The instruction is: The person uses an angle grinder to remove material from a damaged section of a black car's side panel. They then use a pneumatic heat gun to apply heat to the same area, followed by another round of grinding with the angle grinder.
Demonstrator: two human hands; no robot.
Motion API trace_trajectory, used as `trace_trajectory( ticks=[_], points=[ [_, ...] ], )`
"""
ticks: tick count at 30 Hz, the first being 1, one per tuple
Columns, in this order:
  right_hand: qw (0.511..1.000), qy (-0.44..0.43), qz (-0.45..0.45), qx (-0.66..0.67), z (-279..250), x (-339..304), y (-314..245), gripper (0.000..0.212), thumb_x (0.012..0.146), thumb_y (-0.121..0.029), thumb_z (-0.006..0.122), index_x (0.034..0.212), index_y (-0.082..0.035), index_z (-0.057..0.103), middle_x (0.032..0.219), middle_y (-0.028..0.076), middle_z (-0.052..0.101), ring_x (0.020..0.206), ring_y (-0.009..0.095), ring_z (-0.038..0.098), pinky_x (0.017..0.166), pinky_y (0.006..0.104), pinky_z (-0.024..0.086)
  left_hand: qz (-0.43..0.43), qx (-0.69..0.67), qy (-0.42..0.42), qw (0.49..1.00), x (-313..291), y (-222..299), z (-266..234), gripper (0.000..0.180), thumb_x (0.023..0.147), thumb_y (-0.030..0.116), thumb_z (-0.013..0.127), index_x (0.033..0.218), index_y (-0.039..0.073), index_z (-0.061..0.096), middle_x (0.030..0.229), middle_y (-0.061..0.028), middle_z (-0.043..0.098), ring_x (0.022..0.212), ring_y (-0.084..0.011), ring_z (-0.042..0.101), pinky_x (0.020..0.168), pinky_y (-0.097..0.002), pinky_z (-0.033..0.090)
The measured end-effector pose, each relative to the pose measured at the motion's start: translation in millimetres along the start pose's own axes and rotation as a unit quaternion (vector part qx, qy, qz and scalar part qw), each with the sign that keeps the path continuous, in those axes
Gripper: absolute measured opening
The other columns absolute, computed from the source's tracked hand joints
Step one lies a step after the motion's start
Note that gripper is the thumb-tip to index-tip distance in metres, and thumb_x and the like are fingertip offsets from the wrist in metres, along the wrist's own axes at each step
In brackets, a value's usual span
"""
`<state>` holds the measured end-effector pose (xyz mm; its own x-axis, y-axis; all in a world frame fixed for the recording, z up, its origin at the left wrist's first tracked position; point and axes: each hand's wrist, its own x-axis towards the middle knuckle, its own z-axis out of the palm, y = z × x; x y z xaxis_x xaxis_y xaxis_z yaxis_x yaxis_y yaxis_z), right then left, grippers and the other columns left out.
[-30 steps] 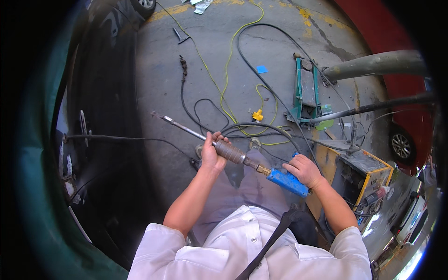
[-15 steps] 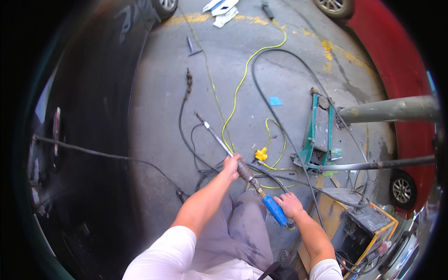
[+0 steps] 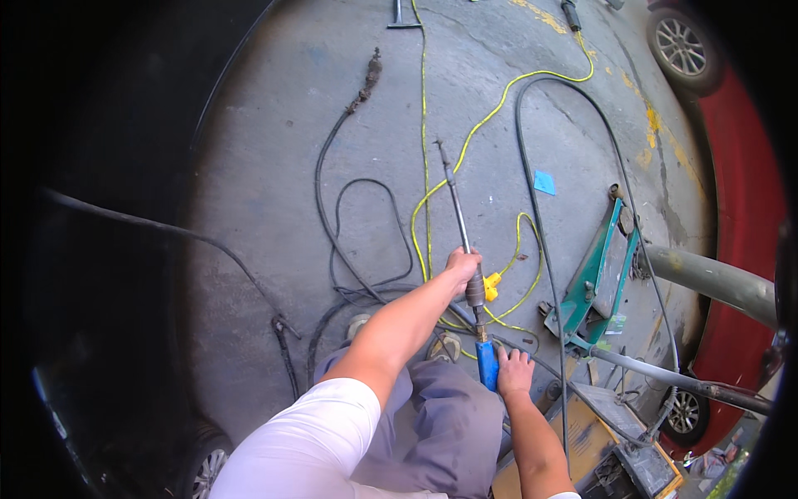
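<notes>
**Two hands on a long metal tool above a floor strewn with cables**

The left hand [image 3: 462,264] is closed around the metal shaft of a long tool [image 3: 465,266], just above its thicker collar. The right hand [image 3: 515,372] rests lower down against the blue handle [image 3: 487,365]; its fingers lie over the grip, but I cannot tell whether they are fully wrapped round it. The tool is held in the air in front of the person's knees, its thin tip pointing away over the concrete floor [image 3: 274,166].

Below it the floor is crowded: a yellow cord [image 3: 426,125] runs away in loops with a yellow plug [image 3: 492,286] lying just beside the left hand, black hoses [image 3: 332,216] coil to the left, and a green jack [image 3: 594,283] lies to the right near a grey pipe [image 3: 706,279].

Risks as I judge them: the loops near the feet could catch a shoe or the tool's tip if it swings low, and a loose right-hand grip could let the heavy handle end twist or drop toward the knees
</notes>
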<state>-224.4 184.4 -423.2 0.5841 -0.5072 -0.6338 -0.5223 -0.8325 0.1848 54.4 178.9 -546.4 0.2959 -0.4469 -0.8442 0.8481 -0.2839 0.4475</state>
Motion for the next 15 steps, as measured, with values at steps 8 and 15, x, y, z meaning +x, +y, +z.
trace_trajectory(
  ticks=[8, 15],
  points=[
    [0.987, -0.085, 0.11, 0.078, 4, -45, 7, 0.066, 0.082, -0.014, 0.063, 0.146, -0.016, 0.047, 0.124, 0.016, 0.058, 0.121, 0.035, 0.054, 0.099, 0.0501, 0.045, 0.12, 0.403, 0.064, 0.905, -37, -16, 49, 0.046, 0.094, 0.025, 0.064, 0.132, -0.002, 0.056, 0.125, -0.026, 0.064, 0.119, -0.0379, 0.062, 0.097, -0.0448, 0.049],
    [0.981, -0.104, 0.086, 0.141, -104, -146, 22, 0.062, 0.08, -0.012, 0.062, 0.14, -0.007, 0.049, 0.121, 0.02, 0.062, 0.114, 0.038, 0.06, 0.095, 0.0498, 0.049, 0.102, 0.192, 0.128, 0.968, -199, -32, -65, 0.042, 0.092, 0.017, 0.063, 0.129, -0.002, 0.059, 0.115, -0.0218, 0.07, 0.105, -0.0325, 0.069, 0.093, -0.0393, 0.053]
  ],
)
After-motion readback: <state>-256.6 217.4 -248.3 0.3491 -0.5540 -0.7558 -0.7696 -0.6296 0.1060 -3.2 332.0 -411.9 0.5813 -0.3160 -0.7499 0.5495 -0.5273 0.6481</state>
